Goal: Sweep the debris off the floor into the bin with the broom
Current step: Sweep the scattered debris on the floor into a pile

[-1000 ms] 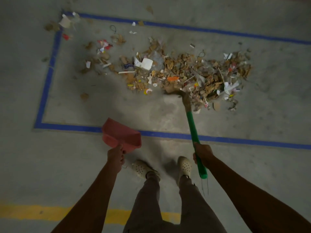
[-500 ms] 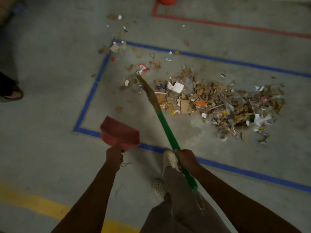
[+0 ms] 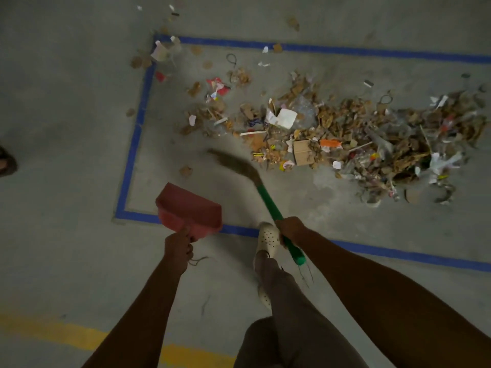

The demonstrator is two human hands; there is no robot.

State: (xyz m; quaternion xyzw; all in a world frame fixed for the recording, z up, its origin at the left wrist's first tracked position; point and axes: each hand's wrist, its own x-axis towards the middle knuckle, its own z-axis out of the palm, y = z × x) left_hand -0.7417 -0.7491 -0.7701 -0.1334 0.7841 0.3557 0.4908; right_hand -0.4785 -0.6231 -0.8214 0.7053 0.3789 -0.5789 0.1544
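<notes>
A long heap of debris (image 3: pixel 353 139), made of cardboard scraps, paper and plastic bits, lies on the grey floor inside a blue-taped rectangle. My right hand (image 3: pixel 291 229) grips the green handle of the broom (image 3: pixel 268 203). Its brown bristles (image 3: pixel 233 163) are blurred and sit on bare floor just left of the heap's near edge. My left hand (image 3: pixel 178 244) holds a red dustpan (image 3: pixel 190 208) by its handle, above the near blue line and left of the broom. Loose scraps (image 3: pixel 215 87) lie scattered toward the rectangle's far left corner. No bin is in view.
Blue tape (image 3: pixel 134 144) marks the rectangle's left side. A yellow floor line (image 3: pixel 53 332) runs at the bottom left. My legs and white perforated shoes (image 3: pixel 268 239) stand at the near blue line. Another person's foot (image 3: pixel 6 163) shows at the left edge.
The broom head swung from the scattered scraps at the far left back toward me, to the near left edge of the heap. The view shifted. The dustpan stayed in my left hand.
</notes>
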